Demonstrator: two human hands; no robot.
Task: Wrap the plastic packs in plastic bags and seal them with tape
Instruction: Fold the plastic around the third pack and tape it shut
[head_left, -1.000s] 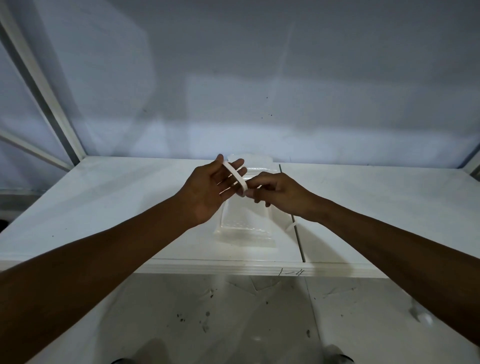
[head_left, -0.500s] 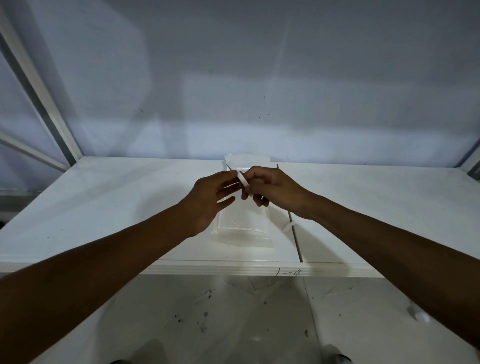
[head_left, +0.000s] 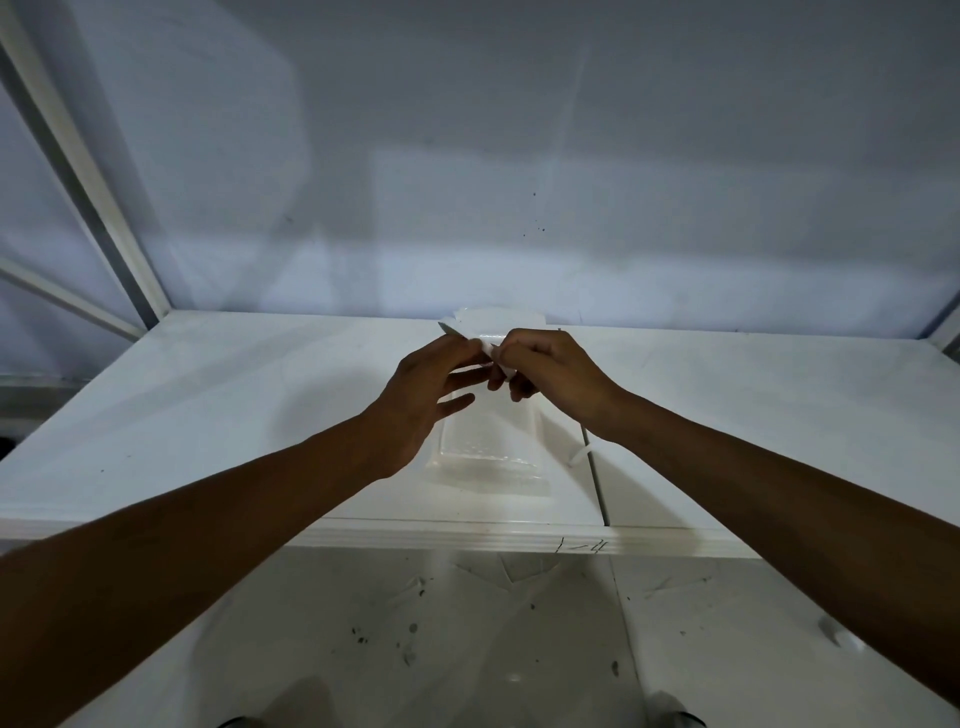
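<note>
Left grip (head_left: 415, 400) is pinching the white tape (head_left: 488, 351) between thumb and forefinger, other fingers loose and spread. Right grip (head_left: 556, 374) has its fingers curled in, nipping the same tape from the other side, so the two are basically touching. All of that is up above the bagged plastic pack (head_left: 488, 452), which lies flat on the white desk (head_left: 208, 415) beside the seam. Small white strip (head_left: 579, 456) lies just right of the pack.

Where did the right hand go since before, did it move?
Yes, slightly: the right hand crept away from the person, toward the far end of the plastic pack.
</note>
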